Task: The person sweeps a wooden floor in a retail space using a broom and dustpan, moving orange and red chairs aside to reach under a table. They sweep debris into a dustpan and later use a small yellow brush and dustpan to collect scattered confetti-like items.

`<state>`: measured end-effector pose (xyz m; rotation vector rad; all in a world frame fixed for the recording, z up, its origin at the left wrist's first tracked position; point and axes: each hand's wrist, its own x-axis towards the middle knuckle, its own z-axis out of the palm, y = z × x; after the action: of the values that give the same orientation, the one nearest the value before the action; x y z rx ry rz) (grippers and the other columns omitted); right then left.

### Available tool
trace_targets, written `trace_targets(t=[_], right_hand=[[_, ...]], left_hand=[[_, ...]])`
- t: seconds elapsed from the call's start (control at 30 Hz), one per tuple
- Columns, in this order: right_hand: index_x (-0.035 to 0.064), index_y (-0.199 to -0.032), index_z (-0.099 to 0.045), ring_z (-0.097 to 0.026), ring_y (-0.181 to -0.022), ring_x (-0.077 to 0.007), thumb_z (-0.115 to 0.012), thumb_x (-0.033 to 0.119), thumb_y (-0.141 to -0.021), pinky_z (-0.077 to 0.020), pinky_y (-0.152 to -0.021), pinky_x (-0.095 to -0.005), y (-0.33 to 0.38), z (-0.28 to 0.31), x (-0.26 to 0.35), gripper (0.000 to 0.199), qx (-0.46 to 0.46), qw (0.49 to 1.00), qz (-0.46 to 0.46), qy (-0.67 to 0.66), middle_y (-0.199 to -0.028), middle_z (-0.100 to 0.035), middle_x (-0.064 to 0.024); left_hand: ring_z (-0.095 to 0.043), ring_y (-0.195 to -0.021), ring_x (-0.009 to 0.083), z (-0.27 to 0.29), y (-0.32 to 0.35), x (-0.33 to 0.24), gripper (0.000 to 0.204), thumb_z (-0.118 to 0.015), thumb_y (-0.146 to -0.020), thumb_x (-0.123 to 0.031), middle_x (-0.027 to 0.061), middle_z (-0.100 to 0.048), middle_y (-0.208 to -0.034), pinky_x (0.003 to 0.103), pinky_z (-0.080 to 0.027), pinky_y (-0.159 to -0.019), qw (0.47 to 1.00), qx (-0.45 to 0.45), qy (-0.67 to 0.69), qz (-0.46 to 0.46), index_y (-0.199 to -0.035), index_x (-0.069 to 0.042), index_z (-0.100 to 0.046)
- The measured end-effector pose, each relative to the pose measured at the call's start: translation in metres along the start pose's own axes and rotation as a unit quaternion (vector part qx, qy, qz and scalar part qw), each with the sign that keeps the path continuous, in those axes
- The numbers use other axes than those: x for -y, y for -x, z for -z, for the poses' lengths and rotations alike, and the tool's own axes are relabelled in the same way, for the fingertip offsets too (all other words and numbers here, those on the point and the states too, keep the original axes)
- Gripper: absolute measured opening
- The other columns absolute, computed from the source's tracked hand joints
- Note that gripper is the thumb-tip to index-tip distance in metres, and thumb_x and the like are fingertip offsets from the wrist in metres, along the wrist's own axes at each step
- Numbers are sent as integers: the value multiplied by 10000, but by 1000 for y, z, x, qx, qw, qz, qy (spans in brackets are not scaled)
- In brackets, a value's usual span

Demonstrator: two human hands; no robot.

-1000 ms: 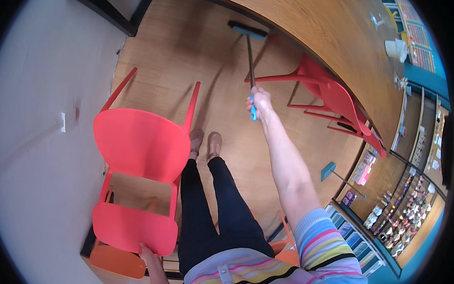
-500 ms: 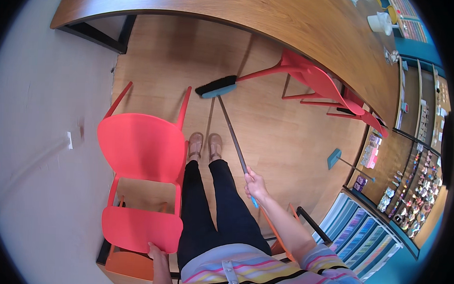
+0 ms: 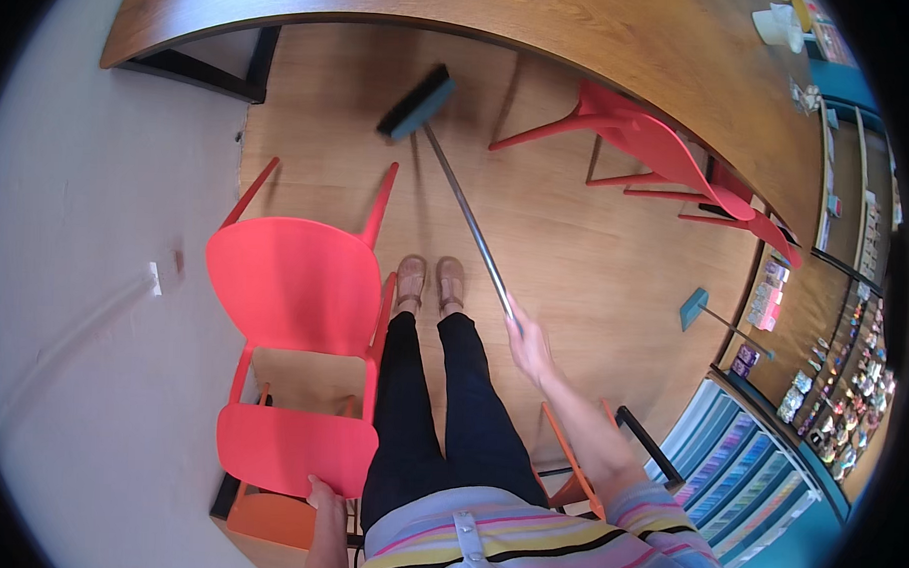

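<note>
My right hand (image 3: 530, 342) is closed round the upper end of a broom's long grey handle (image 3: 469, 217). The broom head (image 3: 418, 104), blue-grey with black bristles, is slightly blurred over the wooden floor beyond my feet, close to the table's front edge. At the lower left my left hand (image 3: 324, 493) grips the near edge of a red chair's backrest (image 3: 299, 447), thumb on top and the other fingers mostly hidden. The chair's seat (image 3: 294, 283) faces up between my legs and the wall.
A wooden table (image 3: 464, 6) spans the far side. More red chairs (image 3: 659, 156) are tucked beneath it at right. A blue long-handled dustpan (image 3: 694, 309) stands by the display shelves (image 3: 822, 367). Orange chairs (image 3: 271, 518) are close behind me, and a white wall (image 3: 95, 271) borders the left.
The broom head has moved away from me toward the table and turned more steeply. My right hand has slid forward and pushes the handle outward. My left hand stays on the chair.
</note>
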<state>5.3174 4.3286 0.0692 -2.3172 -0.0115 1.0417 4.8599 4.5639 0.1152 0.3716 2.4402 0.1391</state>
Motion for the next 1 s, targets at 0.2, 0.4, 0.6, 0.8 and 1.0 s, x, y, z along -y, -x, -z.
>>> trace_targets(t=[0.2,0.4,0.6,0.8,1.0], right_hand=[[184,-1292,-474,-553,-632,-341,-489,175,-898,-443,-615,-381,-145,1,34,395,-20,998,38,-48,-712,-535,-246],[237,-1280,-487,-578,-729,-383,-503,175,-891,-453,-675,-399,-72,16,-46,395,-9,999,26,19,-809,-577,-253],[204,-1258,-516,-585,-772,-379,-528,168,-882,-471,-706,-375,74,54,-119,378,-39,995,-79,47,-872,-603,-244],[129,-1250,-528,-607,-765,-233,-516,129,-896,-479,-741,-321,131,55,-180,354,-104,990,-94,11,-941,-636,-197],[40,-1276,-480,-544,-1076,-159,-484,43,-901,-396,-916,-244,162,69,-122,375,-65,984,-159,-45,-1204,-568,-154]], left_hand=[[-564,-1028,304,3,-5,-8,420,-496,-928,-290,135,-530,-1211,475,-508,-828,996,61,65,-9,-1245,-19,-452],[-576,-999,297,-14,95,-36,417,-537,-906,-289,120,-553,-1158,509,-525,-782,995,60,76,-39,-1255,-78,-446],[-560,-1026,273,-7,91,-46,404,-562,-894,-174,119,-536,-1166,444,-524,-815,950,257,98,-146,-1258,-58,-429],[-519,-1103,265,-61,155,-106,417,-571,-855,-88,106,-510,-1215,448,-457,-932,880,412,80,-221,-1244,-32,-432],[-514,-1097,262,-101,197,-149,542,-584,-722,28,110,-506,-1205,431,-441,-941,825,525,131,-162,-1240,-7,-428]])
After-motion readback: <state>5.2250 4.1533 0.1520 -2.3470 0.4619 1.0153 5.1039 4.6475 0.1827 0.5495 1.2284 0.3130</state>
